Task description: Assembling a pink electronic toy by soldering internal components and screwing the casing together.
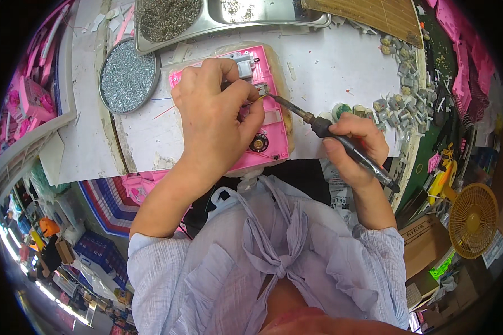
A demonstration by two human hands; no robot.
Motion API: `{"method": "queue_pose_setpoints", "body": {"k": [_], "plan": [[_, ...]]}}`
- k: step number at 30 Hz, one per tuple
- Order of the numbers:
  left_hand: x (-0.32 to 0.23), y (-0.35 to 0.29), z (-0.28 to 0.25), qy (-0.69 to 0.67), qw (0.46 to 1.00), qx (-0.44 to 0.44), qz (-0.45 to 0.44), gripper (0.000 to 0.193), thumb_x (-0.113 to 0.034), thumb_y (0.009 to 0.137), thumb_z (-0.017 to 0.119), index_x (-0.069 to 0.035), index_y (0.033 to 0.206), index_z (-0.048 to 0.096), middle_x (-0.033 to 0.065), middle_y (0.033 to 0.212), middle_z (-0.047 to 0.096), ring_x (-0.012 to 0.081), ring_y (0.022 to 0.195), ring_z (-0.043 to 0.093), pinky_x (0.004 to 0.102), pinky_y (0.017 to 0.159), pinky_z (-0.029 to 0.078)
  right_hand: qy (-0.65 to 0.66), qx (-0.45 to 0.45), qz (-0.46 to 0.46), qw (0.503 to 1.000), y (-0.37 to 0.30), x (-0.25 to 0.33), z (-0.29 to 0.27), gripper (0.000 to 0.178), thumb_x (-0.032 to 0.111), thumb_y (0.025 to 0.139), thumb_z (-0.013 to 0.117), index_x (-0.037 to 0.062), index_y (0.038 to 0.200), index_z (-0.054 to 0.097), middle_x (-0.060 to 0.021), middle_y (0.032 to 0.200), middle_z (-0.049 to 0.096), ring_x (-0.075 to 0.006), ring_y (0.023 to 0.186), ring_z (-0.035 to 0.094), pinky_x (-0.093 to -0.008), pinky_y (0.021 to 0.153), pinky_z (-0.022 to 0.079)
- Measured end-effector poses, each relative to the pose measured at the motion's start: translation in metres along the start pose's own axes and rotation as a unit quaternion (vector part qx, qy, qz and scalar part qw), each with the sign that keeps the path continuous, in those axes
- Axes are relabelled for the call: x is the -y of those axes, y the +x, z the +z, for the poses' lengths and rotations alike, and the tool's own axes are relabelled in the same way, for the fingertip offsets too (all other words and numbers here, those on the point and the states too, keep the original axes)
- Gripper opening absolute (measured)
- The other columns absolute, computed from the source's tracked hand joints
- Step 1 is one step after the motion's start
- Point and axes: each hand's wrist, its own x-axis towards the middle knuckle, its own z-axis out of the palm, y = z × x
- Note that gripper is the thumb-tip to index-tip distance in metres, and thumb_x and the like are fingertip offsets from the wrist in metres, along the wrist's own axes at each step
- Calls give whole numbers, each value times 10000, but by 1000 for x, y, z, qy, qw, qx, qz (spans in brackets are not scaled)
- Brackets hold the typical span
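A pink plastic housing (278,134) lies on the bench in front of me, with a grey part (244,67) near its far edge and a small round speaker (259,143) near its close edge. My right hand (359,146) grips the black handle of a soldering iron (321,126). Its tip touches or nearly touches a small metal part (262,88) inside the housing. Over the housing's left side, my left hand (213,111) is closed in a pinch, holding a thin wire close to the iron's tip. The fingers hide part of the housing.
A round dish of small silvery pieces (128,75) stands at left. Beyond the housing is a metal tray (229,25) with small parts. Several small motors (397,106) lie at right, beside a green reel (340,110). A yellow fan (473,220) stands farther right.
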Motion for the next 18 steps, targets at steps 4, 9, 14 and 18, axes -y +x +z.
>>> {"method": "queue_pose_setpoints", "body": {"k": [4, 9, 14, 18], "plan": [[0, 0, -1, 5, 1000, 6, 1, 132, -140, 680, 793, -128, 754, 684, 24, 1007, 548, 275, 922, 487, 430, 794, 341, -44, 8, -22, 999, 4, 1, 2, 284, -29, 756, 812, 33, 989, 663, -46, 692, 604, -131, 557, 522, -272, 500, 376], [-1, 1, -1, 12, 1000, 14, -1, 127, -153, 690, 790, -127, 754, 684, 29, 1005, 545, 275, 936, 488, 434, 800, 334, -177, 73, -147, 970, 11, 6, 1, 279, -28, 739, 789, 8, 966, 631, -63, 625, 549, -188, 515, 488, -310, 486, 346], [-4, 2, -4, 34, 999, 10, -3, 125, -138, 668, 789, -116, 751, 699, 32, 937, 535, 249, 889, 510, 398, 798, 356, -166, 51, -142, 975, 11, 11, -2, 322, -26, 708, 809, 20, 981, 642, -55, 614, 551, -195, 505, 509, -310, 471, 364], [-5, 3, -5, 38, 999, 15, -2, 125, -144, 672, 790, -113, 755, 702, 34, 932, 535, 248, 887, 514, 401, 798, 354, -158, 40, -147, 976, 13, 9, -5, 374, -27, 673, 828, 35, 999, 656, -44, 617, 553, -193, 495, 509, -303, 452, 369]]}}
